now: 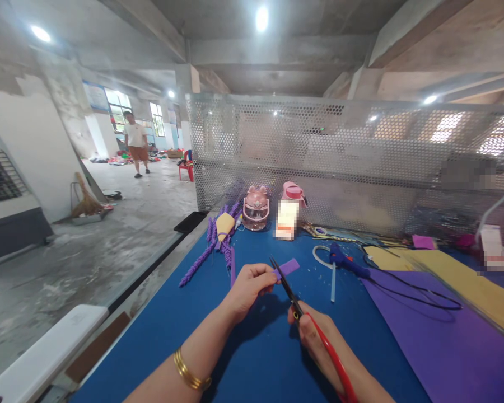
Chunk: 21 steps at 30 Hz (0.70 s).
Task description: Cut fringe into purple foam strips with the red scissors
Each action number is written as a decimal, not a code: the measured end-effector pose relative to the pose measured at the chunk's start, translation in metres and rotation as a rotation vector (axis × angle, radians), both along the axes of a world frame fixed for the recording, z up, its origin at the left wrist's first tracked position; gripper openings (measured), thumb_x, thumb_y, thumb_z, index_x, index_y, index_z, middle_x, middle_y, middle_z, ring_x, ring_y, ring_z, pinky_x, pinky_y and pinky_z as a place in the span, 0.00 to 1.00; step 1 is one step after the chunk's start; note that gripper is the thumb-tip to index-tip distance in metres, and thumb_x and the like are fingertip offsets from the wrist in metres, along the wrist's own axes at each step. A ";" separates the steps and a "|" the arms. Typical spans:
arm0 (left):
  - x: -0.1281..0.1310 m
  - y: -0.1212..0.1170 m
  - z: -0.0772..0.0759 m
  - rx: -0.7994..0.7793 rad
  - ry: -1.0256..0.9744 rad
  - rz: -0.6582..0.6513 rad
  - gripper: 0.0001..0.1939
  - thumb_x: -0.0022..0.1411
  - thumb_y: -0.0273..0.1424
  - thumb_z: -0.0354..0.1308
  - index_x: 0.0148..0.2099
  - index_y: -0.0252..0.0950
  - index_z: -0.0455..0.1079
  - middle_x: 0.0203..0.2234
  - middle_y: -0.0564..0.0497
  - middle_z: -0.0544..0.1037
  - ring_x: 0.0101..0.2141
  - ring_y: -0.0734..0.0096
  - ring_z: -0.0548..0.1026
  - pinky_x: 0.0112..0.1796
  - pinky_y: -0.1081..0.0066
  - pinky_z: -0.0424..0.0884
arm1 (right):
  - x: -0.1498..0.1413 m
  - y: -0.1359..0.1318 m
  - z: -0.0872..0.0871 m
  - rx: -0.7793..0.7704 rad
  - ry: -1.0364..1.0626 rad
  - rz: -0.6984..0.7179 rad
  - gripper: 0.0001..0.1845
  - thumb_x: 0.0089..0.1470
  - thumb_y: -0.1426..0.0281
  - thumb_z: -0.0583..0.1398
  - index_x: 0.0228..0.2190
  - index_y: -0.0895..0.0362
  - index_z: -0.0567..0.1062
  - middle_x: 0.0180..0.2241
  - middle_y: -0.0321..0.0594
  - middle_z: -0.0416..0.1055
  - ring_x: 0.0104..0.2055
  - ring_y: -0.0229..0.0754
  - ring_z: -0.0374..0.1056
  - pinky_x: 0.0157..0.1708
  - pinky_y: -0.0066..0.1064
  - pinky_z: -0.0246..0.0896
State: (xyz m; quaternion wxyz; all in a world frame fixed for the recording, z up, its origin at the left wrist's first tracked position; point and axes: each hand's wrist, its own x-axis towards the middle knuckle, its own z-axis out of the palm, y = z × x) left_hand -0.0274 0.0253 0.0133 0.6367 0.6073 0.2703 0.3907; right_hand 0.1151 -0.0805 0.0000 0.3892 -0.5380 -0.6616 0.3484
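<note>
Between the thumb and fingers of my left hand is pinched a short purple strip, its free end pointing right. My right hand grips a pair of scissors with red handles and dark blades. The blades cross the strip close to my left fingertips and look slightly apart. Beyond my left hand lie purple lavender-like flower sprigs with a yellow piece on them, and a narrow purple strip. To the right of the scissors rests a blue glue gun with a pale glue stick.
Purple sheets and yellow sheets cover the right side of the blue table. A pink bottle and a pink-lidded item stand before the perforated metal screen. A cable trails rightward. Farther left, a person stands.
</note>
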 end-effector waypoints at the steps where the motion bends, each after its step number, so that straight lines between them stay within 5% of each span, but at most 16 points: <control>1: 0.000 0.000 0.000 0.000 0.001 0.001 0.09 0.52 0.32 0.56 0.24 0.31 0.69 0.14 0.56 0.63 0.17 0.83 0.55 0.21 0.76 0.47 | 0.000 0.000 0.000 0.004 -0.003 0.001 0.30 0.54 0.43 0.38 0.28 0.55 0.62 0.15 0.25 0.42 0.16 0.31 0.39 0.13 0.23 0.35; 21: -0.002 0.000 0.007 0.023 -0.001 0.091 0.10 0.51 0.32 0.55 0.24 0.31 0.68 0.14 0.56 0.62 0.18 0.81 0.56 0.21 0.76 0.49 | 0.007 0.004 -0.004 0.099 -0.194 0.010 0.36 0.47 0.37 0.37 0.31 0.55 0.63 0.16 0.25 0.46 0.17 0.32 0.43 0.17 0.24 0.39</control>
